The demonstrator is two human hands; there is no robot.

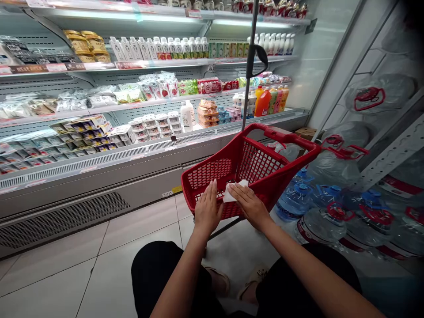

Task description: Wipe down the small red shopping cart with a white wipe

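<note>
A red plastic shopping cart [212, 170] stands in front of me, its near rim within reach of both arms. My left hand [208, 207] rests on that rim with its fingers stretched out, holding nothing. To its right, my right hand [250, 203] presses a white cloth or tissue [232, 192] against the cart's near side. The right fingers lie over the white piece, and part of it sticks out beyond them. Which material it is, I cannot tell.
An open refrigerated shelf [139, 152] with bottles, cups and packs runs along the back. Large water jugs [321, 225] stand on the right. A dark pole [251, 66] rises behind the cart. Pale floor tiles [132, 251] lie at the left.
</note>
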